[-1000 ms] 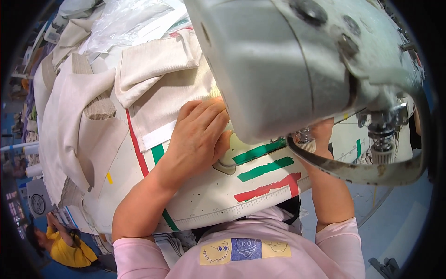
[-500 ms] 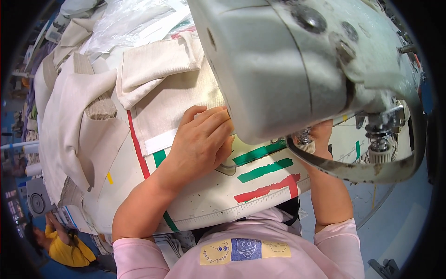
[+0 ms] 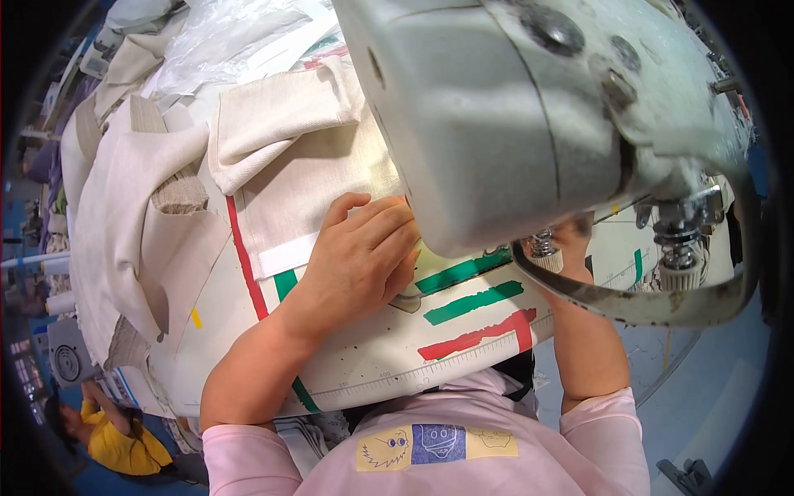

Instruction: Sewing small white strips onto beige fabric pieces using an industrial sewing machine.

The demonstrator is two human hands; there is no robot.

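My left hand (image 3: 360,258) lies palm down on a piece of beige cloth (image 3: 289,194) with a white strip (image 3: 288,255) along its near edge. Its fingers are curled close together, and their tips disappear behind the sewing machine head (image 3: 488,140). The far part of the cloth is folded over on itself. My right hand (image 3: 572,240) is beyond the machine's thread tension knob (image 3: 543,252), mostly hidden and smeared by motion. What its fingers do cannot be made out. The needle area is covered by the machine head.
Draped beige cloth pieces (image 3: 141,215) lie in a stack at the left. Clear plastic wrapping (image 3: 227,45) sits at the back. Green and red tape (image 3: 475,302) marks the white table. A curved metal guard (image 3: 645,306) juts out at the right. A person in yellow (image 3: 124,438) is at lower left.
My left hand has shifted slightly to the right, toward the machine head. My right hand has moved a little and is now blurred. The cloth stays almost in place.
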